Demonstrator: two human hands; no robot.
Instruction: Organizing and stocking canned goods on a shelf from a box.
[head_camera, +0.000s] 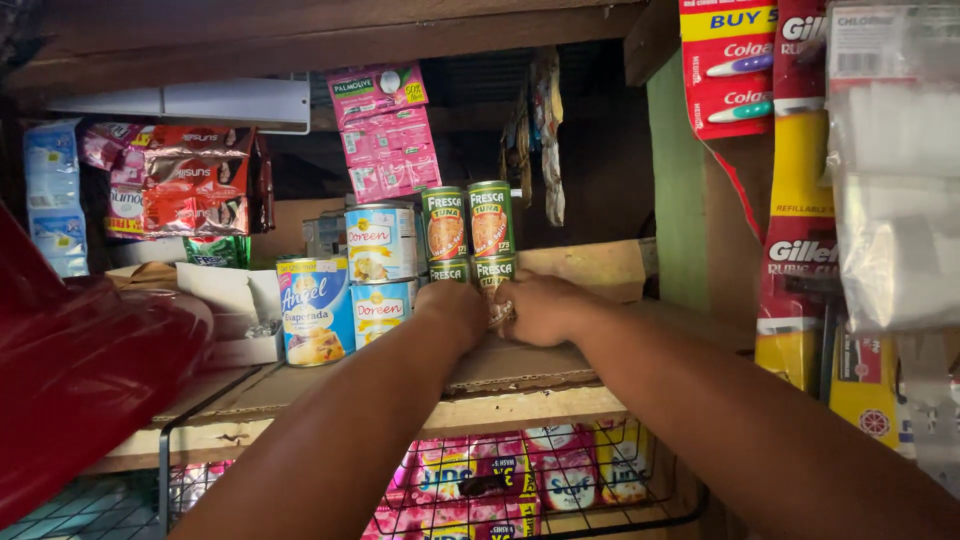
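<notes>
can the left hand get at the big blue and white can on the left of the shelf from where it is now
Probably yes. The left hand sits by the green cans, and the blue and white can stands at the front of the wooden shelf with nothing in front of it; only the stacked pale-blue cans stand between.

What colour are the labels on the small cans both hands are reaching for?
Green, with an orange panel, on the small cans, seen in the head view.

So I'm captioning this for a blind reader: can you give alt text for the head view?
Both hands, left hand and right hand, meet at the lower green cans stacked on a wooden shelf. Blue-and-white cans stand to their left, with pink sachets hanging above.
</notes>
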